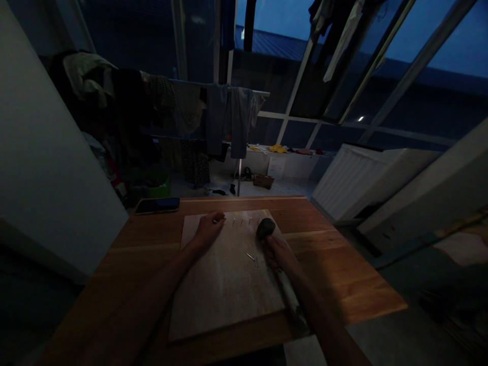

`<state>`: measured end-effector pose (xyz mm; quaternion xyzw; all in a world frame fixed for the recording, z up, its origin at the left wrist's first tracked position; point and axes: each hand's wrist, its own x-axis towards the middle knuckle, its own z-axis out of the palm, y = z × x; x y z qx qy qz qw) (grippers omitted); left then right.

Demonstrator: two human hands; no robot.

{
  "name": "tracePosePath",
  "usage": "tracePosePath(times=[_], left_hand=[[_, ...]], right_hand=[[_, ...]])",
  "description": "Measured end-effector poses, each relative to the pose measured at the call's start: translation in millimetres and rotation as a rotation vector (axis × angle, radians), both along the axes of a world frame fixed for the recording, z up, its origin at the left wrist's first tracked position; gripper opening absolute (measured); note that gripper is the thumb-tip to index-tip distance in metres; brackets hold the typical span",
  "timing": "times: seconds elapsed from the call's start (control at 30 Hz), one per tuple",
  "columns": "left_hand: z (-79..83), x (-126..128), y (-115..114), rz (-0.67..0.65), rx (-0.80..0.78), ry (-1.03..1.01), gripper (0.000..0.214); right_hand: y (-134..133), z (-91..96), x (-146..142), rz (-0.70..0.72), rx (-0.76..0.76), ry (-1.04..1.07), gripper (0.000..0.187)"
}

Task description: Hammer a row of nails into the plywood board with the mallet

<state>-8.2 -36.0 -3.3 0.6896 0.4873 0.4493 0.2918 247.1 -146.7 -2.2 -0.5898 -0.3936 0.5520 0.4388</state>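
Note:
A pale wooden board (pixel 224 274) lies on the table, with several nails (pixel 241 222) standing upright in a row near its far edge. At the left end of that row, my left hand (pixel 209 227) is closed in a pinch on a nail (pixel 224 221), which the fingers partly hide. My right hand (pixel 277 252) grips a mallet by its handle, close under the dark, rounded mallet head (pixel 266 228). The handle slants back toward me along the board's right edge. Between the hands, loose nails (pixel 250 257) lie flat on the board.
The wooden table (pixel 343 269) carries a phone (pixel 157 205) at its far left corner. Beyond it are a drying rack with clothes (pixel 217 117), a green basket (pixel 158 185) and a white ribbed panel (pixel 346 178). Light is dim.

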Motion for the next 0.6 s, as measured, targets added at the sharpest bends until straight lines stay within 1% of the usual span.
tracePosePath(times=[0.13,0.37,0.5,0.6], left_hand=[[-0.8,2.0,1.3,-0.048,0.016,0.019,0.009],[-4.0,3.7,1.6,-0.058,0.009,0.028,0.007],[-3.3,4.0,-0.5,-0.080,0.016,0.100,0.007],[-2.1,4.4,-1.4,-0.062,0.000,0.154,0.009]], right_hand=[[-0.4,1.4,0.4,0.003,-0.011,-0.005,0.054],[-0.5,1.4,-0.1,-0.016,-0.012,-0.023,0.057],[-1.3,1.9,-0.5,-0.015,-0.008,-0.023,0.059],[-1.6,3.2,-1.2,-0.012,-0.005,-0.022,0.060]])
